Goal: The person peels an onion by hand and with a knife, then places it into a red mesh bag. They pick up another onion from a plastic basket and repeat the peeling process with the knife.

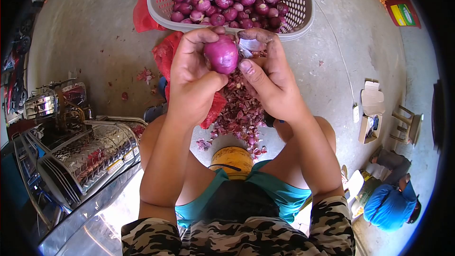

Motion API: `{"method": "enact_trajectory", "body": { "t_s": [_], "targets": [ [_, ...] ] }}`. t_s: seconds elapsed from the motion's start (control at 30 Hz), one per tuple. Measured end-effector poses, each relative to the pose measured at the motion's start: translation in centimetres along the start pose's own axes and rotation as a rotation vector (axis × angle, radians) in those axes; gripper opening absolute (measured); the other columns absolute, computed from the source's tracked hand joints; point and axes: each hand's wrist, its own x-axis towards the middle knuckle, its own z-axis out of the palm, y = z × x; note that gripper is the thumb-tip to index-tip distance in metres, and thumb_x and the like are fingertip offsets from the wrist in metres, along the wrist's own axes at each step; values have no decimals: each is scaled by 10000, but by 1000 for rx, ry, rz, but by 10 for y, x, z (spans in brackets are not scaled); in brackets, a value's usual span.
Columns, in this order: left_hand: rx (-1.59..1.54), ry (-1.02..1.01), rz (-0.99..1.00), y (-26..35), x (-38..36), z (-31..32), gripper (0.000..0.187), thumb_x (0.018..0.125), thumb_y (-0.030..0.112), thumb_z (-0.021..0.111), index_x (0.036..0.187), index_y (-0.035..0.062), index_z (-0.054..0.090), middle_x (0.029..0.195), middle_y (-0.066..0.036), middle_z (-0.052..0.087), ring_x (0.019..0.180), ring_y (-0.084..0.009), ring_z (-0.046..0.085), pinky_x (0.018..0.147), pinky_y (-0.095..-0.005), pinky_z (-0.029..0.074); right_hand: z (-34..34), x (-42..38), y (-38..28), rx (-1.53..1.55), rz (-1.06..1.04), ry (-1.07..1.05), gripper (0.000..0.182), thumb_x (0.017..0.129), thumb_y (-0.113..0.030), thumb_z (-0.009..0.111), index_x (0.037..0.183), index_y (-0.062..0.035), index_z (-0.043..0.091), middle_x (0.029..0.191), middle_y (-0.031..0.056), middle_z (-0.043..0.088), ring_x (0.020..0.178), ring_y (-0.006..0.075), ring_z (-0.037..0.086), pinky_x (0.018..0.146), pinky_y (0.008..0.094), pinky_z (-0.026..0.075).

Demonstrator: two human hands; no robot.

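My left hand (192, 83) is wrapped round a red onion (221, 55), thumb below it and fingers curled over its top. The onion's skin is smooth, purple and shiny. Close at its right side is my right hand (272, 78), with thumb and forefinger bent around a pale, shiny flat piece (251, 45); I cannot tell whether it is peel or a blade. The fingertips of my right hand are darkly stained. Beneath both hands, a heap of onion skins (239, 106) covers the floor between my legs.
A grey perforated basket (303, 7) full of red onions stands ahead. Red mesh sacking (166, 54) lies at the left. A yellow bucket (232, 159) is between my knees. Shiny metal vehicle parts (90, 156) stand left; a person in blue (391, 204) is at lower right.
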Motion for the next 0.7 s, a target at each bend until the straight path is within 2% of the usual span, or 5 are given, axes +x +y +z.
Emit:
{"method": "enact_trajectory", "body": {
  "t_s": [0.13,0.27,0.4,0.5,0.7],
  "targets": [
    [-46,-11,-9,2,2,2,553,604,-166,445,1111,53,461,1197,-85,462,1090,-181,488,916,-295,407,1,0,-3,201,30,42,389,931,-115,524,1249,-7,328,679,8,491,561,55,442,501,221,365],
    [-92,6,-39,4,2,0,562,603,-160,424,1122,54,452,1196,-84,458,1088,-183,490,892,-289,422,-2,-6,-2,185,-58,6,396,914,-91,539,1238,2,332,853,67,541,653,89,528,590,247,437],
    [-97,39,-47,4,1,2,568,607,-166,422,1126,65,441,1202,-85,453,1073,-180,492,836,-274,446,8,-8,2,-6,-109,0,402,895,-68,556,1221,20,337,1071,127,523,769,146,592,711,286,480],
    [-123,15,-21,0,-1,5,562,615,-173,422,1116,82,429,1204,-77,442,1069,-178,487,784,-260,458,11,-6,3,-43,-93,19,388,896,-78,565,1199,29,347,1126,148,515,813,177,612,750,299,484],
    [-156,10,-34,-2,-3,3,557,619,-181,416,1098,102,416,1195,-59,425,1114,-185,467,737,-247,464,14,-4,6,67,-72,42,336,922,-92,536,1188,23,365,1104,126,518,865,168,604,753,286,480]
  ]
}}
